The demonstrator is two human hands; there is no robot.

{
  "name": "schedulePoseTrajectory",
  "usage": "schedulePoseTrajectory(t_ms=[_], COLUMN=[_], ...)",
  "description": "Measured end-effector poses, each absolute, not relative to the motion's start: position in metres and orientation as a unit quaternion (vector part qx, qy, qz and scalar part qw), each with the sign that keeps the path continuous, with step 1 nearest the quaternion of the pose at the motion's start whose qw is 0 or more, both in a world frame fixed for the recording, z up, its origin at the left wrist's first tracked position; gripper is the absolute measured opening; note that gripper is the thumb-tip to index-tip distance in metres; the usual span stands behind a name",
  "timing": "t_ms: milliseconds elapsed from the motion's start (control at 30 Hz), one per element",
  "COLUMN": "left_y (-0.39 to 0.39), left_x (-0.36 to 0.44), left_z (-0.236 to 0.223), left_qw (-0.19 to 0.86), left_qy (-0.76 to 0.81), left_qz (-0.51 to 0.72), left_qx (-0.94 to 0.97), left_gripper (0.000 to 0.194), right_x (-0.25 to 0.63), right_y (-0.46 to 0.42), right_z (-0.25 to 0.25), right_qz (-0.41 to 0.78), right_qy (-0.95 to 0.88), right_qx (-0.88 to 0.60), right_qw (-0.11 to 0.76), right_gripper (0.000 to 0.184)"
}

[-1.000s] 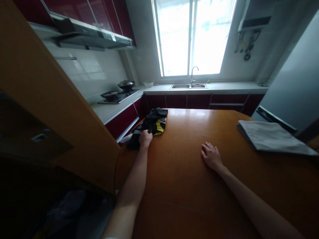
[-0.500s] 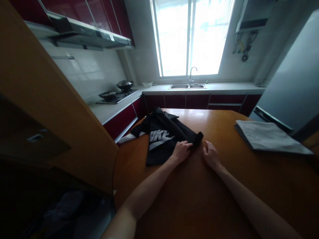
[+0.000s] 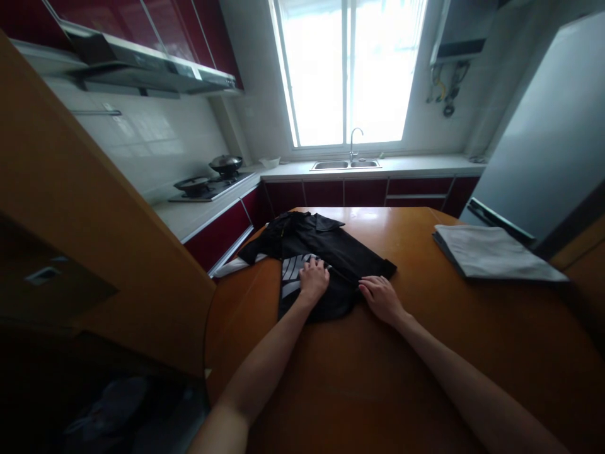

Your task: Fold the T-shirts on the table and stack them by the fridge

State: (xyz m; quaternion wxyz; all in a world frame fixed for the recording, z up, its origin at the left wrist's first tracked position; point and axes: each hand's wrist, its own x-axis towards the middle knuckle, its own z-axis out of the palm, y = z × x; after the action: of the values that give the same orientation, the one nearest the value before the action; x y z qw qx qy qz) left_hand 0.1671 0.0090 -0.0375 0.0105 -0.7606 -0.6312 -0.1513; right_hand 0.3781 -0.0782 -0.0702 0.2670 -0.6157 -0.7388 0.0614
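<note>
A black jacket (image 3: 331,243) with a collar, a pale printed logo and a white stretch at its far-left sleeve lies partly folded on the wooden table. My left hand (image 3: 314,280) rests on the lower front, over the right part of the logo, with its fingers apart. At the jacket's near right edge is my right hand (image 3: 380,299), fingers stretched out and their tips touching the black fabric. Its palm side is hidden.
A folded grey cloth (image 3: 501,252) lies on the right of the table (image 3: 331,384). Behind it stands a fridge (image 3: 543,139). Beyond the table are a counter with a double sink (image 3: 331,165) and a stove (image 3: 217,188) with two lidded pans. A wooden panel (image 3: 118,221) rises at left.
My left hand has moved left from the jacket's right edge onto the logo. My right hand has come left to touch the jacket. The near right edge has shifted and more fabric lies spread out.
</note>
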Motion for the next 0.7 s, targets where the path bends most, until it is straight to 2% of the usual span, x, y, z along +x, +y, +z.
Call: schedulePoseTrajectory(t_ms=[133, 267, 333, 433, 533, 700], left_y=[0.002, 0.004, 0.009, 0.020, 0.026, 0.016], left_x=[0.170, 0.182, 0.183, 0.176, 0.166, 0.164], left_z=[-0.045, -0.040, -0.036, -0.036, -0.040, -0.040], left_qw=[-0.002, -0.135, -0.164, -0.088, -0.044, -0.032], left_qy=[-0.595, -0.441, -0.424, -0.490, -0.531, -0.533], left_qz=[-0.141, -0.189, -0.223, -0.223, -0.163, -0.098], left_qx=[-0.791, -0.867, -0.862, -0.838, -0.831, -0.840], left_gripper=[0.033, 0.032, 0.029, 0.029, 0.034, 0.028], right_x=[0.401, 0.433, 0.438, 0.423, 0.390, 0.352], right_y=[-0.067, -0.059, -0.063, -0.077, -0.095, -0.109], right_z=[-0.074, -0.074, -0.069, -0.061, -0.057, -0.057], right_qz=[0.056, 0.026, -0.026, -0.075, -0.049, -0.002], right_qy=[-0.648, -0.532, -0.509, -0.550, -0.611, -0.644], right_qx=[-0.716, -0.801, -0.808, -0.781, -0.758, -0.753], right_qw=[0.255, 0.273, 0.294, 0.286, 0.223, 0.132], right_gripper=[0.056, 0.061, 0.058, 0.046, 0.037, 0.040])
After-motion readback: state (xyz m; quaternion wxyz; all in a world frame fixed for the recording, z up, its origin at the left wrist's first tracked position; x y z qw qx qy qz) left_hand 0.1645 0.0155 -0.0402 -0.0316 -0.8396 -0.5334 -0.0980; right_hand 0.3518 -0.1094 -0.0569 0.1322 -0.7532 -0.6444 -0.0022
